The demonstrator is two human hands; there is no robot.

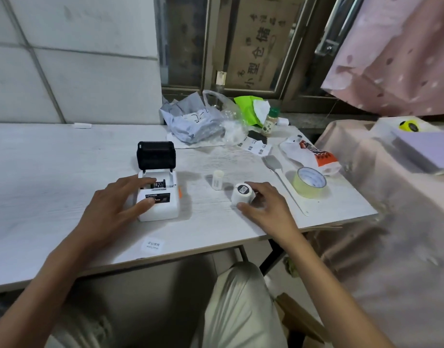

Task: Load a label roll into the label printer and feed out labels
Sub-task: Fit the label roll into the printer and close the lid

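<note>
A small white label printer stands on the white table with its black lid flipped up, and the roll bay is open. My left hand rests on the printer's left side, thumb on its front and fingers at the bay's edge. A white label roll with a dark core sticker stands right of the printer. My right hand grips it with thumb and fingers. A smaller white roll core stands upright between printer and roll.
A roll of yellowish tape, a white spatula-like tool, a snack bag, loose labels, plastic bags and a spice bottle lie at the back right. A "welcome" label sticks near the front edge. Pink cloth covers furniture at right.
</note>
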